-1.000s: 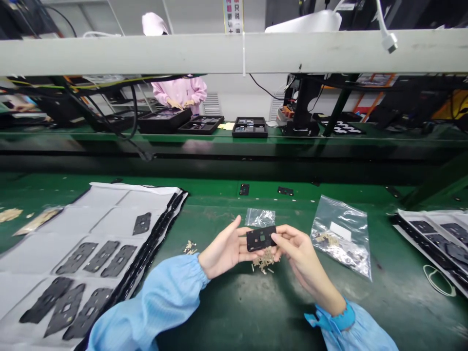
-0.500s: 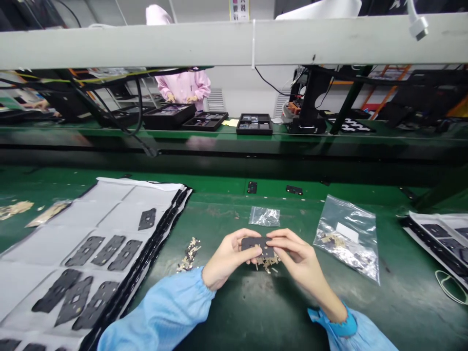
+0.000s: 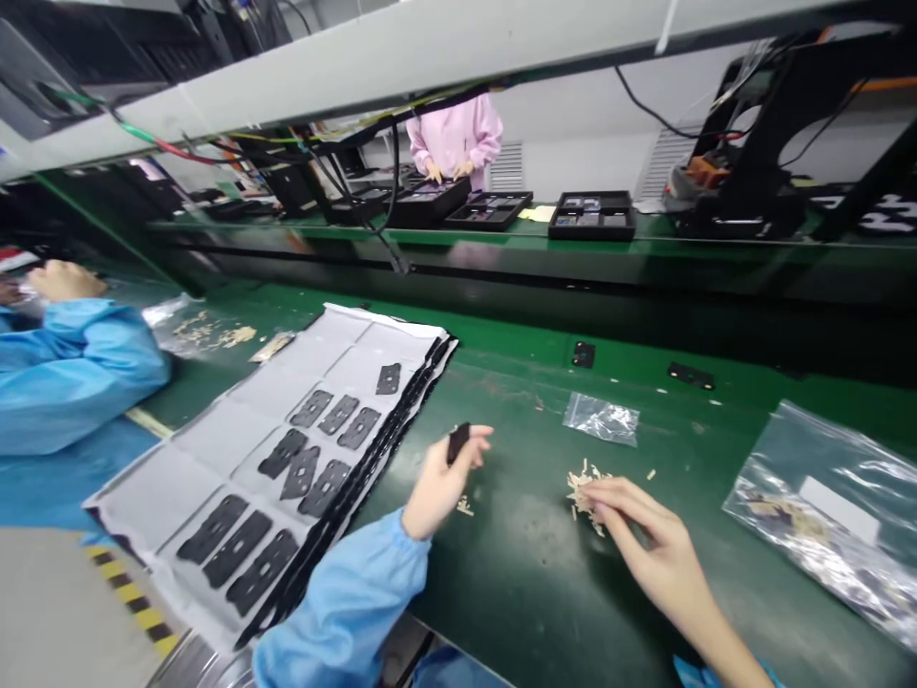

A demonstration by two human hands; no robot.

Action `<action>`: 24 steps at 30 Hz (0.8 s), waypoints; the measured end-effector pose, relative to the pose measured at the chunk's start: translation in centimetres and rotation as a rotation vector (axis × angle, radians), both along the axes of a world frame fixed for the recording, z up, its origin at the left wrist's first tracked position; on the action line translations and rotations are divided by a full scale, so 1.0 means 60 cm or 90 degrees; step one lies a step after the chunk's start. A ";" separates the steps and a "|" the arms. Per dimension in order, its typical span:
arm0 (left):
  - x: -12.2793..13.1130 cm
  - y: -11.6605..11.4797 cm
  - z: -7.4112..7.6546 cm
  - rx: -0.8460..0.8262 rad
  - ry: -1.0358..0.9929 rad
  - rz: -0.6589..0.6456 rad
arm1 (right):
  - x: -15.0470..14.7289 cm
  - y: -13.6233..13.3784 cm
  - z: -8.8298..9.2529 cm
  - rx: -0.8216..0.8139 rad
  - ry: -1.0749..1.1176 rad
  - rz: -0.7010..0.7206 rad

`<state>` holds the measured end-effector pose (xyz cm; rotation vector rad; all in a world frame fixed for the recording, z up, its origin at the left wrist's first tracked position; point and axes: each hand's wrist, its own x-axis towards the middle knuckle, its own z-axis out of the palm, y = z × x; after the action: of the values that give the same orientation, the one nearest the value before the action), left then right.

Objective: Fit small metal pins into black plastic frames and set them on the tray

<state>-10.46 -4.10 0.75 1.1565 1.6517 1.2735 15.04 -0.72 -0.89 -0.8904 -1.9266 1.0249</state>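
Note:
My left hand [image 3: 442, 485] is raised near the edge of a white sheet and pinches a black plate [image 3: 458, 442], seen almost edge-on, between thumb and fingers. My right hand [image 3: 649, 530] reaches over the green workbench [image 3: 516, 535], its fingertips touching a loose pile of small beige pieces [image 3: 584, 497]. I cannot tell whether those fingers hold any of the pieces. A few stray crumbs [image 3: 465, 506] lie just below my left hand.
Rows of black plates [image 3: 301, 473] lie on the white sheet [image 3: 336, 349]. Right of my hands are a small clear bag [image 3: 600, 419] and a larger bag of parts [image 3: 823, 516]. A co-worker's blue sleeve [image 3: 72, 373] sits at far left. Black trays [image 3: 593, 215] stand on the far bench.
The view has swung and tilted. My hands have parted: the black plate, earlier held by both, is now in my left hand alone, and my right hand has dropped to the beige pile.

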 end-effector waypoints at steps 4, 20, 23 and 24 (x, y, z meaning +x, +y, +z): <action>-0.102 -0.029 -0.022 -0.012 0.251 0.093 | 0.007 0.008 -0.009 -0.106 0.030 -0.050; -0.104 -0.129 -0.047 -0.022 0.427 -0.160 | 0.007 0.008 -0.027 -0.184 0.007 -0.043; -0.103 -0.162 -0.062 -0.007 0.495 -0.217 | 0.009 0.006 -0.028 -0.191 0.003 -0.043; -0.099 -0.176 -0.066 -0.013 0.517 -0.232 | 0.009 0.006 -0.029 -0.193 0.003 -0.044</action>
<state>-16.41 -14.66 -3.22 2.0178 1.8487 0.5661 15.57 -0.36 -2.61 -1.1123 -1.7501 1.2972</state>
